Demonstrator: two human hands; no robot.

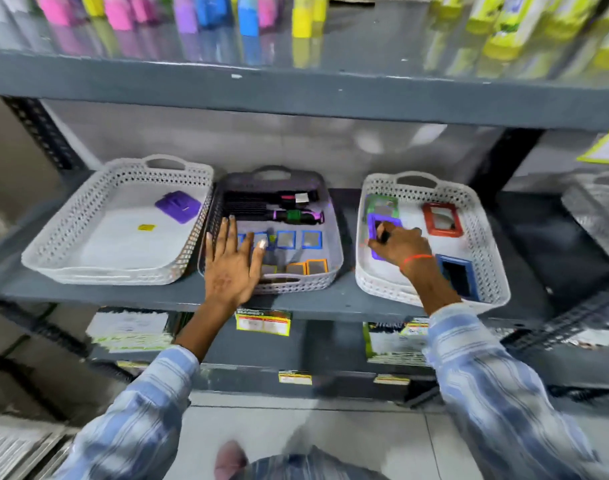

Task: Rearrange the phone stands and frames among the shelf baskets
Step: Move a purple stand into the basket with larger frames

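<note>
Right hand [398,245] is down in the right basket [483,237], its grip pinching the purple frame [379,233] by the near edge. The frame looks partly lifted over a green frame [382,202] just beyond it, though blur hides whether they touch. Best move, I'd say: keep the pinch firm, lift straight up to clear the basket wall, then carry across.

Left hand [232,263], fingers spread flat, hovers over the near-left corner of the middle basket [330,216], gripping nothing.

The count: three baskets. Around the right grip, four frames: purple, green, a red frame [441,220] to the right, a blue frame [457,275] nearer the person. The middle basket shows roughly four blue-edged and three orange-edged small frames, some hidden by the hand. The far-left basket [88,233] holds one purple phone stand [178,206].
</note>
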